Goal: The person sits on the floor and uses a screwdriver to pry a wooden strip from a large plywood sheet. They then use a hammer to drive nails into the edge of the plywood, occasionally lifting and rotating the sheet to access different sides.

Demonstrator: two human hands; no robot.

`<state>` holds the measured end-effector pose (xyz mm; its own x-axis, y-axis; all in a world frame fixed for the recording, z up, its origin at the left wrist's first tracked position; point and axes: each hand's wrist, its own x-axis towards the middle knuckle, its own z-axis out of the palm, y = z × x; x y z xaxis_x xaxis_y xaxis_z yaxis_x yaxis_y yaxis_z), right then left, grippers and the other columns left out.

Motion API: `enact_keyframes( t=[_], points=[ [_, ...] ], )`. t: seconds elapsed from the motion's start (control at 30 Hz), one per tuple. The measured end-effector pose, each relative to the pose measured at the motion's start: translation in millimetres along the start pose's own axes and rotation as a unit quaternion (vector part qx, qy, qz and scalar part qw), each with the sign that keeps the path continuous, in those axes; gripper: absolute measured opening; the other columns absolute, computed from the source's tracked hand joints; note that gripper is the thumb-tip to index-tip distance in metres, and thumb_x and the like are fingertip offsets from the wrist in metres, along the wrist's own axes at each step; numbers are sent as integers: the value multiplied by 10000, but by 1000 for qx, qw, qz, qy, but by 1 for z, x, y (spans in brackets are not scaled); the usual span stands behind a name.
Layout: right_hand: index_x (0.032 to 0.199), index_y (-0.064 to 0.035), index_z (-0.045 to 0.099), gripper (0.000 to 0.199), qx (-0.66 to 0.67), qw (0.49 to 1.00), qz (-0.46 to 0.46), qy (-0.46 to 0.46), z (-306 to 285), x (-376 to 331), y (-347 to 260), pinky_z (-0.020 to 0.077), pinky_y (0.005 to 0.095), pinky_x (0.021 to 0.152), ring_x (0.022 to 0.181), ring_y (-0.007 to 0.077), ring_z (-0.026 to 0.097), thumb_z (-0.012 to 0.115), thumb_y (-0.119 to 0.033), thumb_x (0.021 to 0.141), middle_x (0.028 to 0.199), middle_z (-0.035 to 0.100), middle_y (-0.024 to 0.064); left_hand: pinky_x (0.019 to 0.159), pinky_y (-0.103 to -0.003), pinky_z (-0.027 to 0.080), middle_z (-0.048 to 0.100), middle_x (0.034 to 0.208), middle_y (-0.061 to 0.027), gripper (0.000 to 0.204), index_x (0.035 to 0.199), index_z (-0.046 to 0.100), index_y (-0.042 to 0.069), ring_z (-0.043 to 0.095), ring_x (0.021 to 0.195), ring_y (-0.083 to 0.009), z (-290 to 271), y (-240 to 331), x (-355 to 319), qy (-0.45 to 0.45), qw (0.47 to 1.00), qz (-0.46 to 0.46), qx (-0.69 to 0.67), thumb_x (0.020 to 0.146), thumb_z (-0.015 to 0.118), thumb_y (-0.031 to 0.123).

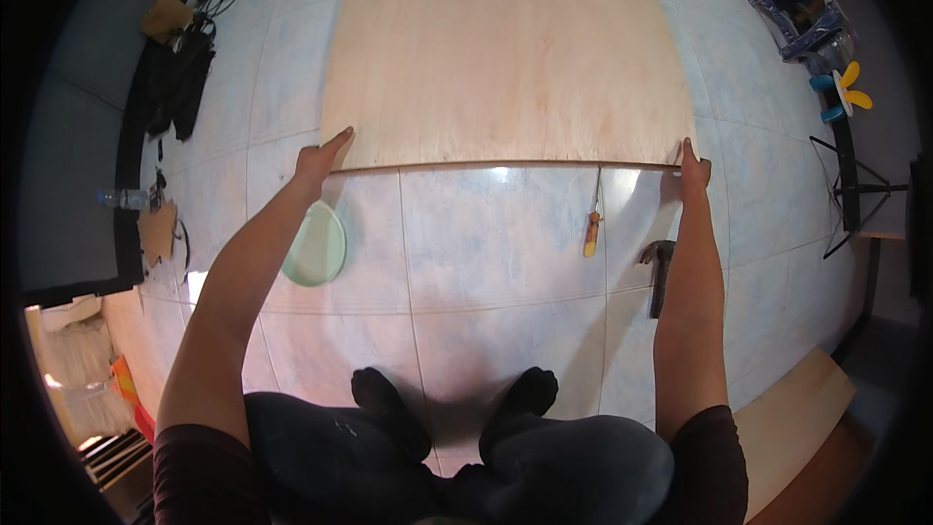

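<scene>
Hands (pixel 316 161) gripping wooden board (pixel 510 58), green basin (pixel 323 250) on floor (pixel 496 253)

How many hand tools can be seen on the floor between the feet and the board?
2: the screwdriver, pointing toward the board, and the hammer, left of the right forearm. Others may be hidden.

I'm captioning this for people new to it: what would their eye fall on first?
Probably the large pale wooden board filling the upper middle, its near corners held by the left hand and right hand. Then, on the tiled floor nearer the person, a screwdriver with an orange-and-yellow handle, a hammer beside the right forearm, and a round pale-green dish partly hidden by the left forearm.
</scene>
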<state>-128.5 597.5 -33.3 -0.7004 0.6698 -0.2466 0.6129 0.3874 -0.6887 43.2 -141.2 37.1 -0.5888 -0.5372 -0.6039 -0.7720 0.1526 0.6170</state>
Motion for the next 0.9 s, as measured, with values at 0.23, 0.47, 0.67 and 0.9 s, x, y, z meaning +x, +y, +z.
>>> enact_keyframes(
  t=[0.23,0.47,0.67,0.9],
  points=[
    [1368,192,503,971,-42,998,-47,-23,-12,-2,-3,517,474,1071,1291,436,638,797,-584,865,1374,616,373,1203,-476,374,553,1533,-247,1180,1487,511,-142,528,1399,-358,-13,-19,28,-28,999,-7,-31,788,778,769],
    [1267,166,601,885,30,994,-38,-98,-43,-58,-19,589,407,851,1039,309,713,819,-579,843,1198,700,275,1119,-409,440,677,1366,-179,1041,1452,602,-53,612,1277,-303,-56,-22,5,-26,999,-14,34,826,755,765],
    [1151,39,721,767,99,988,-52,-105,-126,-102,-50,567,392,710,814,223,679,714,-679,884,968,720,100,1086,-401,471,656,1409,-112,815,1507,571,22,625,1278,-246,-121,8,-78,-97,993,64,-34,986,644,645],
    [1120,-130,673,492,323,913,-155,-194,-258,-162,-120,457,280,614,746,115,633,597,-599,993,907,693,9,1118,-431,454,709,1357,-115,723,1440,628,27,641,1292,-245,-263,41,-173,-127,937,218,-242,1052,468,615]
  ],
)
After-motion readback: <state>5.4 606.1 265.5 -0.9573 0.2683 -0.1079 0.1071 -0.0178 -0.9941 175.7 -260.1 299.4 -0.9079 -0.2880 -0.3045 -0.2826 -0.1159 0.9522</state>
